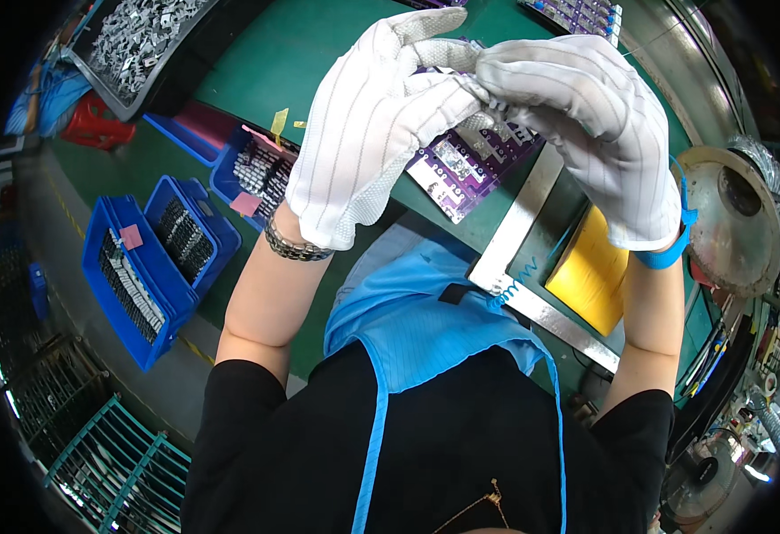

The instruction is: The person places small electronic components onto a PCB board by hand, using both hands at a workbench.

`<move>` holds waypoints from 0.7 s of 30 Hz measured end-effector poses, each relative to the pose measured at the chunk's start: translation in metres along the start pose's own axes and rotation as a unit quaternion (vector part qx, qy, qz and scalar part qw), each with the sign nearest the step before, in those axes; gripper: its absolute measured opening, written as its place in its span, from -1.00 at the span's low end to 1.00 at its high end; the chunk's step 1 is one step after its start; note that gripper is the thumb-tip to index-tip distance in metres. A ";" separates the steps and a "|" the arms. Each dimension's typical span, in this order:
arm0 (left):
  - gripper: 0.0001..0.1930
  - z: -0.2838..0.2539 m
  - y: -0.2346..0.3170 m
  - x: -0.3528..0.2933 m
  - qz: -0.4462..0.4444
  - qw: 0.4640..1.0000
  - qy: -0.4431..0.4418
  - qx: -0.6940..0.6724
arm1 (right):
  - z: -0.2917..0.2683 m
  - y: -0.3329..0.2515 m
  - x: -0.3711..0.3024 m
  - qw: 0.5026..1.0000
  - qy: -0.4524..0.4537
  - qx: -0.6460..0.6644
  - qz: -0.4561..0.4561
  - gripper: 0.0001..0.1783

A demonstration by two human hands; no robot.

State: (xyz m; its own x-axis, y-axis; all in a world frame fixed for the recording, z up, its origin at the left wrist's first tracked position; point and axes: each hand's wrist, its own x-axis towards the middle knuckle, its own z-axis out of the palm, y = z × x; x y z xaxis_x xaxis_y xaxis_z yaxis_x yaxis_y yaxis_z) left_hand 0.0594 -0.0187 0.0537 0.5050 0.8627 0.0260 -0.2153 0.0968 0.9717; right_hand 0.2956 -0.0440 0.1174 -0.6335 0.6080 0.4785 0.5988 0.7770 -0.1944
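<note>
White gloves with thin grey stripes cover both my hands, which meet at the fingertips over a purple circuit board (472,169). My left hand (385,111) is closed in a pinch, thumb and fingers pointing right. From the other side my right hand (586,125) bends its closed fingers to the same spot. Small greyish parts (494,109) show between the fingertips, too covered to name. The board lies tilted on the green tabletop (256,62), its upper part hidden behind my hands. A blue wrist strap (666,255) circles my right wrist.
A black tray (74,58) of small metal parts stands at the far left. Blue bins (145,329) hold rows of parts. A metal bar (524,209) and yellow pad (590,267) lie nearer me. A round metal lamp shade (719,218) is at right; more boards (577,16) lie behind.
</note>
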 end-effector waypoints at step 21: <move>-0.43 -0.011 0.015 -0.024 0.080 0.985 0.153 -0.006 | 0.022 0.005 -0.038 0.990 -0.040 -0.058 0.125 -0.62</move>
State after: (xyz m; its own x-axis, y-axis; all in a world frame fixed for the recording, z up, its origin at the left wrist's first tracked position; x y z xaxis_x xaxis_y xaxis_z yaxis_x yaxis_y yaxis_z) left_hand 0.0350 -0.0325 0.0646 0.1888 0.9763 0.1057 -0.2831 -0.0490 0.9578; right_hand 0.3120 -0.0601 0.0794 -0.4919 0.7939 0.3575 0.7912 0.5789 -0.1971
